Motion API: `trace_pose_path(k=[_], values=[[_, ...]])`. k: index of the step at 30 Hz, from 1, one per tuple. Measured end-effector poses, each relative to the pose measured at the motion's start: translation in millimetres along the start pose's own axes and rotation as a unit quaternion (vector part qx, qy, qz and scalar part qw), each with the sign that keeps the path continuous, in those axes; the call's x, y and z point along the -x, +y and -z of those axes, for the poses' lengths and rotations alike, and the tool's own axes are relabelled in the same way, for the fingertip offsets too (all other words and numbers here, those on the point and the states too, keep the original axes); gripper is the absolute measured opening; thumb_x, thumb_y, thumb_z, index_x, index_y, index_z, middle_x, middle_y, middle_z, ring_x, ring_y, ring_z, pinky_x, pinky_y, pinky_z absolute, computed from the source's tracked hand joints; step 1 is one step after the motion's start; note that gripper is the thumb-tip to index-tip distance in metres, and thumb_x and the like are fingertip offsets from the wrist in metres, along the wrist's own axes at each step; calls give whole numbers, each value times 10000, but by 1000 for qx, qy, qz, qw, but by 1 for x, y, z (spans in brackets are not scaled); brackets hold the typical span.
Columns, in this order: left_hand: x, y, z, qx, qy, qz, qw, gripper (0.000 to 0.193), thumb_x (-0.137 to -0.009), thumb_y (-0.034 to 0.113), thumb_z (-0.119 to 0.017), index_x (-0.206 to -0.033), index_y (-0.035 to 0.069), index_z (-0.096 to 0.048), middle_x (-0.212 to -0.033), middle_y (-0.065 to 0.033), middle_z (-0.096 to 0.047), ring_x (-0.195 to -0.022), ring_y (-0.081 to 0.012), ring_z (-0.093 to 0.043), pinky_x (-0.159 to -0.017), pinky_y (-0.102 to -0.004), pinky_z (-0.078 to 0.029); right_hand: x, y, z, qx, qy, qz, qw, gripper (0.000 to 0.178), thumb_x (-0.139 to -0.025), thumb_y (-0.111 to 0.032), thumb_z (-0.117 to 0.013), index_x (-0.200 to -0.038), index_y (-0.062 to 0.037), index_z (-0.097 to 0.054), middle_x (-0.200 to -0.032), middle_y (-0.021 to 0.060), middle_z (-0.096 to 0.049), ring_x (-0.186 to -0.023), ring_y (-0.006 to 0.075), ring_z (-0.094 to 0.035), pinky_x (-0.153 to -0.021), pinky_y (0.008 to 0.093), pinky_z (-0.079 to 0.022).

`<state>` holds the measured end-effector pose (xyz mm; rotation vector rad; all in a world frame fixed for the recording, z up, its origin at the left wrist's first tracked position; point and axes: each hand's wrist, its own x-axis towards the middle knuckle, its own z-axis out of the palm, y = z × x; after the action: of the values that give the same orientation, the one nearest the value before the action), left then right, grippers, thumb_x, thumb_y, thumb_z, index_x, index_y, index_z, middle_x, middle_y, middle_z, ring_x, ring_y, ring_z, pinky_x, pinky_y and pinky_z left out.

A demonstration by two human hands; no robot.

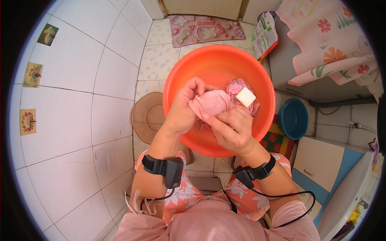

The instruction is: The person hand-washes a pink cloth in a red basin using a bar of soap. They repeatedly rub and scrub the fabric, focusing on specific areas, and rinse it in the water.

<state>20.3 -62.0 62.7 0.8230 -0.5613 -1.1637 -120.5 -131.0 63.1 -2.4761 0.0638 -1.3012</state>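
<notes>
Over a large orange basin (177, 68), both my hands hold a pink ribbed cloth (214, 102), bunched up between them. My left hand (185, 106) grips its left edge, with the fingers curled round it and partly hidden. Closed on the cloth's lower right side is my right hand (235, 127), the thumb and forefinger pinching its edge. Just beyond the right hand, a white bar of soap (246, 97) rests on a crumpled pink and grey cloth (237, 86) inside the basin. What kind of garment the ribbed cloth is, I cannot tell.
A brown plastic stool (148, 116) stands left of the basin, by the tiled wall (64, 116). To the right are a blue basin (293, 119), a colourful mat (277, 138) and a cabinet (317, 162). A pink mat (207, 32) and an upright packet (265, 36) lie beyond.
</notes>
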Motion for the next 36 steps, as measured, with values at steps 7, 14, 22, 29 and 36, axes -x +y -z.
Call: trace_pose_path(k=[7, 14, 22, 29, 36], values=[[1, 9, -4, -32, 24, 20, 999, 242, -792, -10, -563, -985, 69, -440, -1008, -85, -556, -922, -145, -556, -798, -272, -478, 7, 3, -4, -11, 45, -125, 991, 477, -536, 14, -685, -1005, -42, -616, -714, 39, -539, -610, 207, -549, -524, 303, -412], [3, 9, -3, -102, 15, 13, 995, 356, -748, -23, -623, -1045, 66, -449, -1005, -40, -537, -931, -118, -546, -810, -246, -459, -3, 1, -2, -67, 35, -246, 966, 512, -566, 0, -705, -1054, -15, -551, -695, 72, -529, -589, 219, -543, -531, 311, -429], [3, 13, -2, -85, 10, 15, 996, 406, -726, -24, -650, -1068, 59, -448, -1020, -45, -529, -944, -120, -541, -809, -253, -462, -4, 3, -2, -70, 16, -245, 967, 379, -629, 11, -665, -989, 4, -545, -721, 93, -519, -619, 226, -539, -547, 314, -437], [2, 11, 4, -201, 27, 108, 973, 156, -818, 93, -615, -946, 13, -580, -870, -17, -557, -782, -76, -540, -690, -218, -454, -7, 21, 15, -520, 10, -555, 649, 195, -854, -55, -460, -971, 31, -590, -882, 70, -571, -827, 144, -536, -770, 259, -412], [4, 9, 8, -111, 62, 156, 980, 226, -893, 212, -538, -991, 23, -616, -856, 9, -595, -789, -63, -529, -713, -226, -420, -8, 25, 15, -576, 32, -565, 589, 216, -866, -76, -449, -1053, 4, -522, -1023, 75, -571, -958, 145, -541, -871, 276, -396]])
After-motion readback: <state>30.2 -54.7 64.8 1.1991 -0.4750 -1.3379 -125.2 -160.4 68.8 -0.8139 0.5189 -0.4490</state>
